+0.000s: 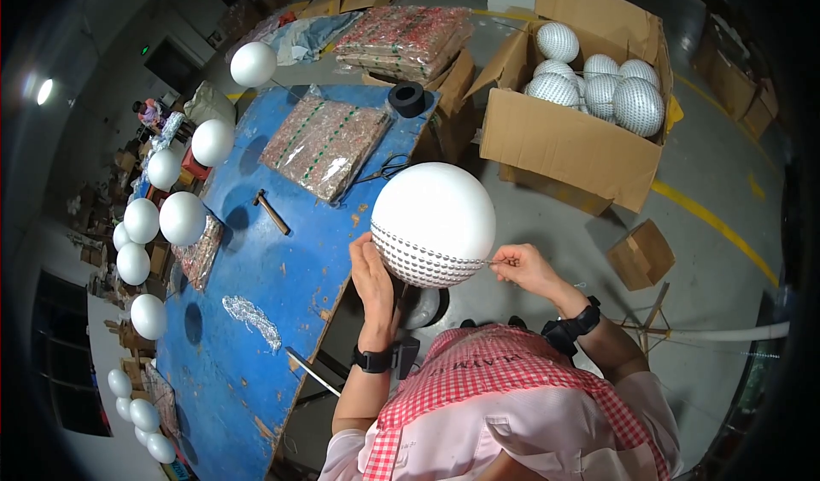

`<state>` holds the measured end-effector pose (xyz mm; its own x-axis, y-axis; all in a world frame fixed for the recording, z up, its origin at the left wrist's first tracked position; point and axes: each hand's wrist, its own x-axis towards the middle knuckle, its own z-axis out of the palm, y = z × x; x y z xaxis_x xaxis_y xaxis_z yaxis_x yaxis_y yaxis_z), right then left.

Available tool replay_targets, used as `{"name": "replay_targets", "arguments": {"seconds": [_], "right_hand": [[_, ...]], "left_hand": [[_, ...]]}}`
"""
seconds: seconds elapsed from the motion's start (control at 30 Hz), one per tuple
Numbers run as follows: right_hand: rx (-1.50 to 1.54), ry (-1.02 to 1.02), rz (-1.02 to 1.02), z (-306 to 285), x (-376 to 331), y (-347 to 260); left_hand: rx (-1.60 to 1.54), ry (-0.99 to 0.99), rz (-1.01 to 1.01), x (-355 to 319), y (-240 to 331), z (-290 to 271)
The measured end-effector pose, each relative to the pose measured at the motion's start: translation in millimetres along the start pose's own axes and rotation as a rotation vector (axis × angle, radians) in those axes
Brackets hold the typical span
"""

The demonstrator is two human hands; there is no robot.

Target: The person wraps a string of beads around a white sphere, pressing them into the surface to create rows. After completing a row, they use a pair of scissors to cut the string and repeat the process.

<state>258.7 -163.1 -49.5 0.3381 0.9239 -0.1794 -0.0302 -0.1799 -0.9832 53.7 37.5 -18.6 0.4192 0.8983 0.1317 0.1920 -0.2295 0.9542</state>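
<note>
Right in front of me is a large white ball, its lower part wrapped in rows of small silvery beads. My left hand rests along the ball's left side, fingers extended and curved against it, steadying it. At the ball's right edge, my right hand is closed in a pinch on the thin bead strand, which runs taut from the wrapped rows to the fingertips. What supports the ball from below is mostly hidden. A loose heap of silvery bead strand lies on the blue table.
On the table are a hammer, scissors, a black tape roll and a bagged pack of beads. Plain white balls stand along its far left side. An open carton holds several beaded balls at the right.
</note>
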Motion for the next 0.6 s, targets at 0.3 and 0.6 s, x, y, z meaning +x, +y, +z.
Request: {"name": "replay_targets", "arguments": {"seconds": [0.3,0.6], "right_hand": [[0.135,-0.111,-0.061,-3,-4,1],[0.131,-0.103,0.022,-1,-17,-22]], "left_hand": [[-0.129,-0.322,-0.122,4,15,-7],[-0.046,-0.070,-0.082,-14,41,7]]}}
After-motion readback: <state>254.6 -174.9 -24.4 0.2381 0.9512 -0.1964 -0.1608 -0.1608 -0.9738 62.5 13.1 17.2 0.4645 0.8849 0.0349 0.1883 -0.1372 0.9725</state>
